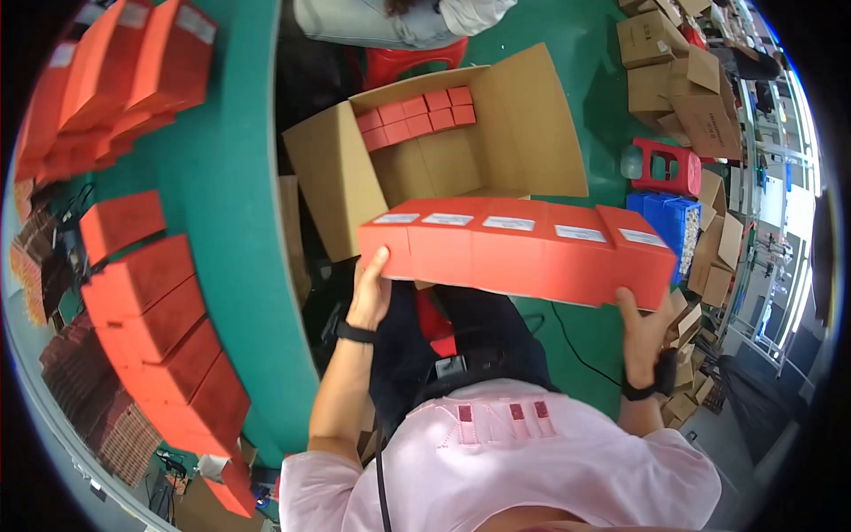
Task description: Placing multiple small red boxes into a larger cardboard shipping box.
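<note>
Left hand (370,297) and right hand (645,332) clamp row of red boxes (519,250) | above open carton (434,151) | green bench (226,195) left

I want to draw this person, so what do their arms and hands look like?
Both forearms are bare, with no gloves. The left hand and right hand each have a black band at the wrist. Short pale pink sleeves cover the upper arms.

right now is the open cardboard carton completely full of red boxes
No, the open cardboard carton holds only a small cluster of red boxes at its far end.
</note>
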`<state>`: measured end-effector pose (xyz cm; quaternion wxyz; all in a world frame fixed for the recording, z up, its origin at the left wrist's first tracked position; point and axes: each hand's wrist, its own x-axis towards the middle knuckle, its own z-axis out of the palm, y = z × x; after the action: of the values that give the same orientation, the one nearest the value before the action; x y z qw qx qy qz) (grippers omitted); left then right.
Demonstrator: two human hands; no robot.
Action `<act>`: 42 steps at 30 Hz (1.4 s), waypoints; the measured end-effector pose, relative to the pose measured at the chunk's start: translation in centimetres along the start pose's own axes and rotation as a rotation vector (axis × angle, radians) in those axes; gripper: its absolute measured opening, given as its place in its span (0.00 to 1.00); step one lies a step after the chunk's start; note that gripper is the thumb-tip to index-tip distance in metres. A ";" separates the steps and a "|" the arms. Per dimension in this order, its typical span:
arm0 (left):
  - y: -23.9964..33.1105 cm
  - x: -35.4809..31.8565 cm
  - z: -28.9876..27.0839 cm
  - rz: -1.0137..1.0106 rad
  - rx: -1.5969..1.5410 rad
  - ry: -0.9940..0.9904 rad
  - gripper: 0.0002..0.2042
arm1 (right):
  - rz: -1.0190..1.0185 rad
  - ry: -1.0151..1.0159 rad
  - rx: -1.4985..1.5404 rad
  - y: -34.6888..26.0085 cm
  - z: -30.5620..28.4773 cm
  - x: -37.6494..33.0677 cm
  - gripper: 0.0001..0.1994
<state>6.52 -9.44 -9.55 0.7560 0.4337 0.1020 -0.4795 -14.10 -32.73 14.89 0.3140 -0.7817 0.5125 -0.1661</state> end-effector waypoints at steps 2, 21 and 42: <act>-3.5 6.0 -1.1 -0.005 0.017 0.128 0.25 | 0.051 -0.006 0.111 5.7 4.7 3.2 0.22; -15.9 30.5 -6.6 0.015 -0.111 0.651 0.45 | 0.098 -0.343 0.292 29.9 33.6 28.2 0.23; -25.1 44.2 -14.9 0.197 -0.159 0.739 0.33 | 0.868 0.062 1.203 46.6 54.1 31.9 0.27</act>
<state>12.99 -30.45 -57.75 0.7419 0.5251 0.3622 -0.2066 -1.75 -57.17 -58.41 0.7106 -0.1969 0.6046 -0.3011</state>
